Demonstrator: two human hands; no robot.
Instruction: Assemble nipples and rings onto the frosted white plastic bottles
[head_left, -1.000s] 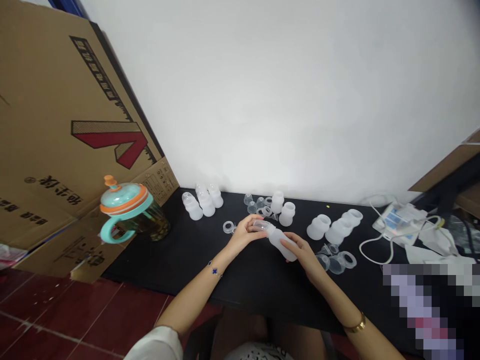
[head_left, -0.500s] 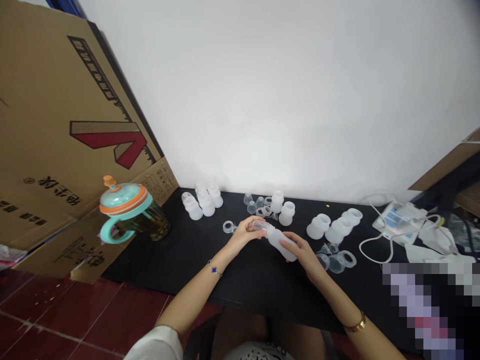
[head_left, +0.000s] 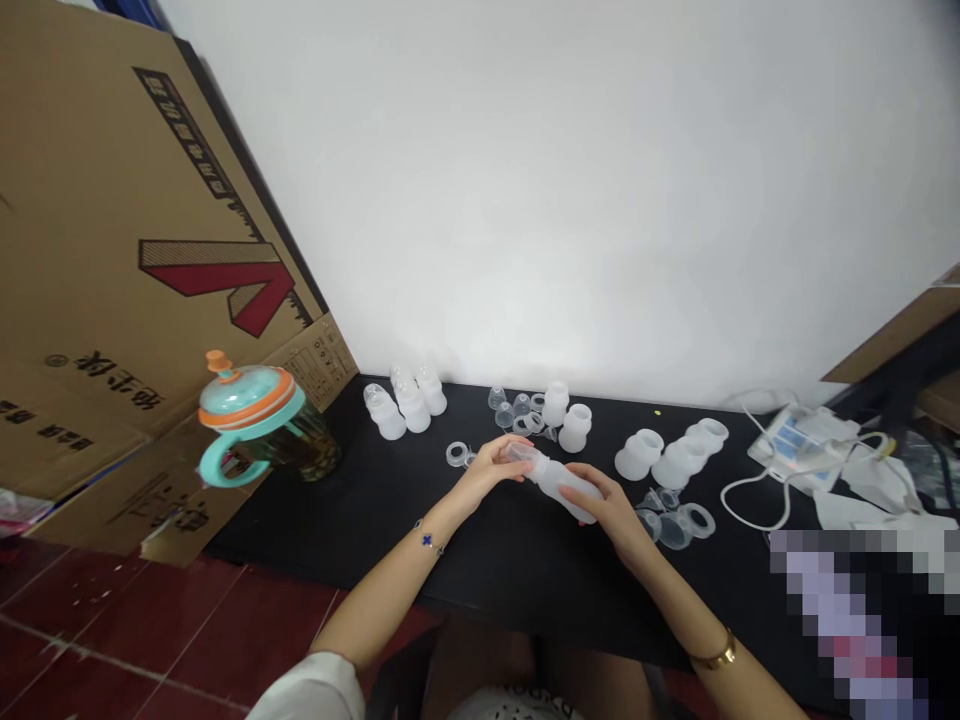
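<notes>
A frosted white baby bottle is held tilted over the black table, its clear capped end pointing left. My left hand grips the clear cap at that end. Around the bottle's body is my right hand, its fingers wrapped on the lower part. Just behind, two open bottles stand beside several clear nipples and rings. Near my left hand lies a ring. To the right of my right hand are more open bottles, with rings and clear caps in front of them.
Several capped bottles stand at the back left of the table. A large jug with a turquoise handle stands at the left edge, by a cardboard box. White cables and papers lie at the right.
The bottle has tipped slightly flatter between my hands. Both hands keep their hold in nearly the same place.
</notes>
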